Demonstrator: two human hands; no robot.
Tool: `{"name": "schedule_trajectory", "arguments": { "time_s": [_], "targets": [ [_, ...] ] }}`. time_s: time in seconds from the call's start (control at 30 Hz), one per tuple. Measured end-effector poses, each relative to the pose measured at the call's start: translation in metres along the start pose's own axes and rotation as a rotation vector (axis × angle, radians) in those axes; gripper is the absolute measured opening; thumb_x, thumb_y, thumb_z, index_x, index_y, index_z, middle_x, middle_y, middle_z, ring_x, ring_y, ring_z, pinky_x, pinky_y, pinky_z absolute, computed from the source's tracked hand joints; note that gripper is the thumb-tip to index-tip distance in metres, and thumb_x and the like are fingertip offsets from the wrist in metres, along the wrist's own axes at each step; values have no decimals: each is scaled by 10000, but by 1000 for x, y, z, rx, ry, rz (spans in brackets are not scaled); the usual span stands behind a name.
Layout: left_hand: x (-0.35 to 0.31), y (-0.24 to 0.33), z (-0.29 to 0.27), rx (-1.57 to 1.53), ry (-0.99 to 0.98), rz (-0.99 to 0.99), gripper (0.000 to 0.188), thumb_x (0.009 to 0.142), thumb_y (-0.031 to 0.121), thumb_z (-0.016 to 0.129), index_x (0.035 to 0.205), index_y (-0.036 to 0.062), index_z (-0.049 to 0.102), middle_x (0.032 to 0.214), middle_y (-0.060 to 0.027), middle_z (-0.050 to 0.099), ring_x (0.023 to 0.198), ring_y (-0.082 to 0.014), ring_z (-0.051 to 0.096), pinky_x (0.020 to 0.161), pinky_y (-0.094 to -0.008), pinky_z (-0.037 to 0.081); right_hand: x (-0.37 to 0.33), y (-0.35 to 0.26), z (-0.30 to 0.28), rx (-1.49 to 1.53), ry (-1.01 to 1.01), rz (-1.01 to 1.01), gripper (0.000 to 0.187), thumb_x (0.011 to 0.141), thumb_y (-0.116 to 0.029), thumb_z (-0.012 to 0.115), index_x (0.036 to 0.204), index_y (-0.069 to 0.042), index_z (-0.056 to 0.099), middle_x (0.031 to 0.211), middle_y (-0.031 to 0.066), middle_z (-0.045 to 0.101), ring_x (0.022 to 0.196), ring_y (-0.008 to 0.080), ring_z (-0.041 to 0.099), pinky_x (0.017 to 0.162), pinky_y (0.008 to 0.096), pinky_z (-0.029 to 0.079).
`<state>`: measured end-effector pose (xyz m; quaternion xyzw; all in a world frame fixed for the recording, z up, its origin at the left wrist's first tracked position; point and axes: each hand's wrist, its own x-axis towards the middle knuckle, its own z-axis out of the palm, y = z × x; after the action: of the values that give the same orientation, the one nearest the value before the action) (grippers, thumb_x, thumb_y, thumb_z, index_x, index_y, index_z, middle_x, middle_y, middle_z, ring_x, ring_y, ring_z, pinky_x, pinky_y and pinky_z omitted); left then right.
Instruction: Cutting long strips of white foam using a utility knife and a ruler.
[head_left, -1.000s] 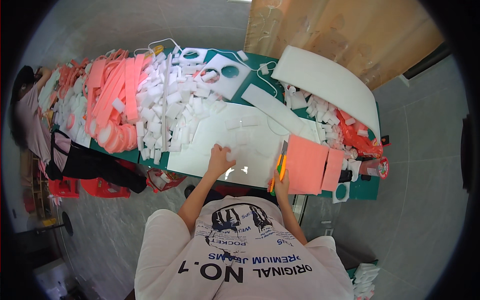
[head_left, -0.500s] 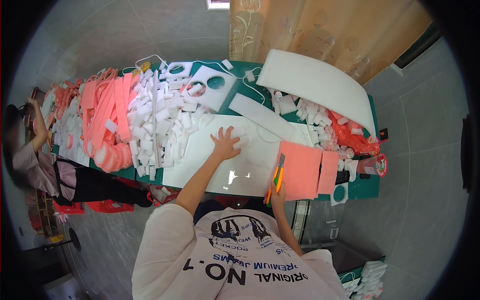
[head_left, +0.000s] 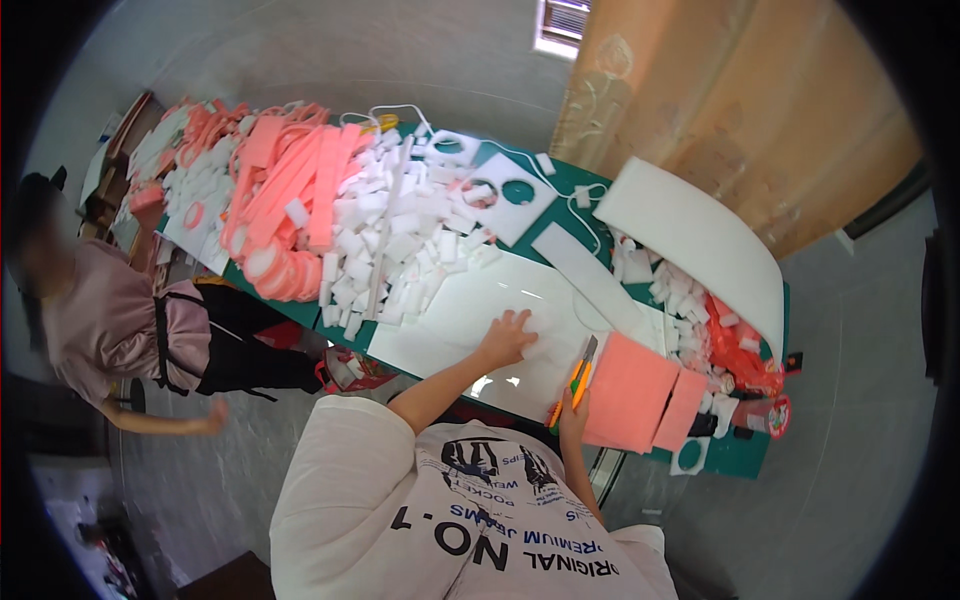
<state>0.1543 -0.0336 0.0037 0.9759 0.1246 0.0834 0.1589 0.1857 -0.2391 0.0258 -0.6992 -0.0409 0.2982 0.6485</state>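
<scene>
In my right hand (head_left: 572,414) is an orange and green utility knife (head_left: 580,376), its blade out and pointing away from me. Beside it on the right lies a pink foam sheet (head_left: 627,395), with a narrower pink foam piece (head_left: 680,410) along its right edge. My left hand (head_left: 508,338) rests low over a glossy white board (head_left: 425,340), fingers apart and slightly bent. Whether a small white piece lies under those fingers, I cannot tell. Beyond the board is a long white foam strip (head_left: 585,275).
Small white foam blocks (head_left: 400,225) heap up at the left, next to pink foam strips (head_left: 285,190). A large curved white foam slab (head_left: 700,240) stands at the far right, near a red plastic bag (head_left: 735,350) and a plastic tub (head_left: 770,415). Another person (head_left: 130,330) stands at the left.
The whole view has swung, shifting the table rightward. My left hand has drawn back across the board toward me. The other person has lowered a raised arm and turned.
</scene>
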Motion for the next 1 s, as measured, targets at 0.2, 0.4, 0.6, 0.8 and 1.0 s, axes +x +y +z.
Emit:
{"name": "schedule_trajectory", "arguments": {
  "time_s": [0.2,0.4,0.6,0.8,1.0],
  "targets": [
    [3,-5,-7,-174,-57,-11,226,575,127,645,784,165,566,1158,-122,377,984,-309,413,658,-421,460,9,-12,22,62,-43,2,180,871,-215,441,889,-61,349,514,76,467,321,148,436,296,255,361],
    [6,-118,-85,2,500,-503,355,589,23,616,922,144,591,1218,-135,368,1122,-314,353,852,-408,382,11,-14,18,-37,-74,-25,199,865,-230,455,907,-63,356,508,69,463,321,147,435,298,258,349],
    [-28,-231,-216,365,366,-804,498,584,287,701,1042,227,518,1273,-115,279,1134,-441,250,825,-535,370,9,-19,16,-128,-112,-36,201,850,-223,484,880,-59,372,494,65,464,330,133,449,300,251,352],
    [-35,-238,-219,521,254,-849,656,600,560,623,1150,239,466,1369,-131,144,1219,-475,21,791,-737,159,7,-18,21,-156,-80,-41,190,826,-183,519,901,-55,399,510,58,495,339,116,459,307,235,351],
    [-43,-265,-186,583,278,-801,419,779,409,505,1130,182,473,1264,-168,347,1211,-399,211,856,-675,190,27,-33,8,-632,53,-371,253,665,-90,587,878,-38,460,588,103,531,510,228,548,461,351,410]
  ]
}}
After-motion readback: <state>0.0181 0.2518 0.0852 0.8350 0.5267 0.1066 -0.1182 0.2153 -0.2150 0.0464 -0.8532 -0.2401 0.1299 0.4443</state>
